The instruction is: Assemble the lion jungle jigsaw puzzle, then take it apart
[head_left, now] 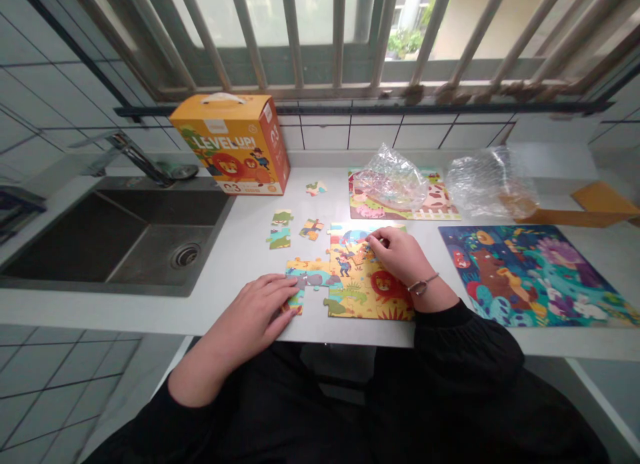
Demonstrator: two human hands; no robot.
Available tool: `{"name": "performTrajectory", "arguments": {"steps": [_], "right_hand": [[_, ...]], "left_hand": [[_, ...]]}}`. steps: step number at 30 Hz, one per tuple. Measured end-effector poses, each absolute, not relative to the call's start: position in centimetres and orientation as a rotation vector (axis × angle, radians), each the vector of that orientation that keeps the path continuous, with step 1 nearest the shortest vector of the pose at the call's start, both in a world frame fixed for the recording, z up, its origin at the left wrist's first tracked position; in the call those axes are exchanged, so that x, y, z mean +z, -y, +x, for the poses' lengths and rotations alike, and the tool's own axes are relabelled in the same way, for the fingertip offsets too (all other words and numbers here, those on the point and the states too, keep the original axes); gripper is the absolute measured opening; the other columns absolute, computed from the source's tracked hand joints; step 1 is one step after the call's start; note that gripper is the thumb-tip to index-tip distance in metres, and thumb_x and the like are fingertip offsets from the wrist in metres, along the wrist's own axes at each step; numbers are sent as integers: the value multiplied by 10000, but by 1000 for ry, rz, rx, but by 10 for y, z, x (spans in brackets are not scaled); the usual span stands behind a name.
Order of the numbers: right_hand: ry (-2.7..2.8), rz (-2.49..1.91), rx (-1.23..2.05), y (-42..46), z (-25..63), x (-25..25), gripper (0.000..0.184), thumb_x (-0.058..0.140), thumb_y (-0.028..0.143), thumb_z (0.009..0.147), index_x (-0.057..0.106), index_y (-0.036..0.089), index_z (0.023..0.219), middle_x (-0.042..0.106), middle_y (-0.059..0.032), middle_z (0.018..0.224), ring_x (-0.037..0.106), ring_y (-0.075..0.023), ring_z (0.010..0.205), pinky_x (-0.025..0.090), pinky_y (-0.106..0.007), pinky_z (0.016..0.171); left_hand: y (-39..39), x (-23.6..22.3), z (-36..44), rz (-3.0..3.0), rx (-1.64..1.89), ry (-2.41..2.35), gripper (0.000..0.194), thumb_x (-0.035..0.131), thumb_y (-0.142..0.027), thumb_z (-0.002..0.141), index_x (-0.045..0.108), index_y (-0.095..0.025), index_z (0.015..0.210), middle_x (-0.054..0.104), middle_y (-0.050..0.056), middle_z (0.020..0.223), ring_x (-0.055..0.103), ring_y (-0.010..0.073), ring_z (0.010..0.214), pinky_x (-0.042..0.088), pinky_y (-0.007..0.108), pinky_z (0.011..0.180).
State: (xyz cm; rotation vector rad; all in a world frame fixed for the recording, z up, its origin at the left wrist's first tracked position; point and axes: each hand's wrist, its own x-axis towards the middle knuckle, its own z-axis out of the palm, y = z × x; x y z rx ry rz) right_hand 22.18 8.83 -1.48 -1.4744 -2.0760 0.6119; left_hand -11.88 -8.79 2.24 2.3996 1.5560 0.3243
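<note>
Left hand (253,311) is pressing open and flat on the jigsaw (360,284), steadying it near the tabletop's (240,251) front edge, while the right hand (400,254) is curling its fingers onto the upper pieces.

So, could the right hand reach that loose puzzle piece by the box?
Probably yes. The right hand rests on the puzzle, and the loose piece lies just ahead on the counter. Nothing tall stands between them; the box and plastic wrap sit off to either side.
</note>
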Motion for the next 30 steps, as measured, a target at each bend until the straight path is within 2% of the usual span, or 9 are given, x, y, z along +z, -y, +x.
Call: {"name": "performTrajectory", "arguments": {"steps": [4,7,11,14,17,21,25,28,30], "right_hand": [[2071,-1471,604,-88,222,-16,255,644,366,1029,793,227,876,799,-73,886,677,-239,802,465,-357,788],[2066,-1470,610,-88,222,-16,262,638,374,1026,787,229,867,795,-74,870,680,-243,800,467,-360,783],[2056,-1493,612,-88,221,-14,264,630,386,1023,780,229,872,793,-77,880,683,-245,810,463,-363,785],[2062,-1482,621,-87,221,-13,270,620,391,1021,767,232,860,792,-76,887,683,-245,815,458,-363,779],[2070,-1453,620,-87,221,-12,273,620,386,1019,741,239,824,781,-69,852,674,-241,802,460,-360,774],[2067,-1452,616,-87,220,-10,261,628,361,1016,734,237,813,777,-67,841,666,-237,795,466,-358,778],[2068,-1471,628,-86,219,-7,254,638,350,1022,746,230,825,782,-71,863,665,-233,801,461,-350,780],[2073,-1474,622,-86,219,-8,239,651,337,1025,763,222,848,779,-67,861,662,-228,804,452,-343,783],[2078,-1479,621,-87,219,-10,236,657,335,1030,770,217,858,774,-63,853,660,-227,802,442,-342,782]], "left_hand": [[58,16,-121,2292,423,-1929,372,557,-391,1126,740,-179,1370,767,203,1382,707,396,1295,573,611,1157],[24,7,-130,2220,476,-2143,476,618,-441,1079,684,-160,1458,718,233,1423,669,437,1321,539,645,1175],[-21,6,-153,2278,392,-1995,613,690,-356,989,611,-176,1570,665,227,1596,612,436,1414,495,641,1219],[-45,12,-172,2256,239,-1881,550,716,-392,972,672,-190,1481,754,201,1463,671,416,1310,522,599,1175],[-58,18,-185,2254,229,-1816,486,752,-424,953,727,-202,1384,783,178,1387,683,397,1284,526,565,1160],[-58,19,-192,2264,292,-1776,472,816,-505,927,764,-219,1299,793,151,1315,681,369,1269,514,540,1171],[-34,26,-182,2299,400,-1674,439,823,-583,960,770,-226,1210,796,129,1267,690,350,1239,528,526,1145],[-5,34,-157,2312,474,-1515,415,841,-558,976,756,-254,1244,795,99,1278,703,328,1225,553,507,1112],[15,37,-136,2354,488,-1381,333,828,-468,1008,756,-261,1258,793,95,1304,702,318,1249,551,497,1125]]}}
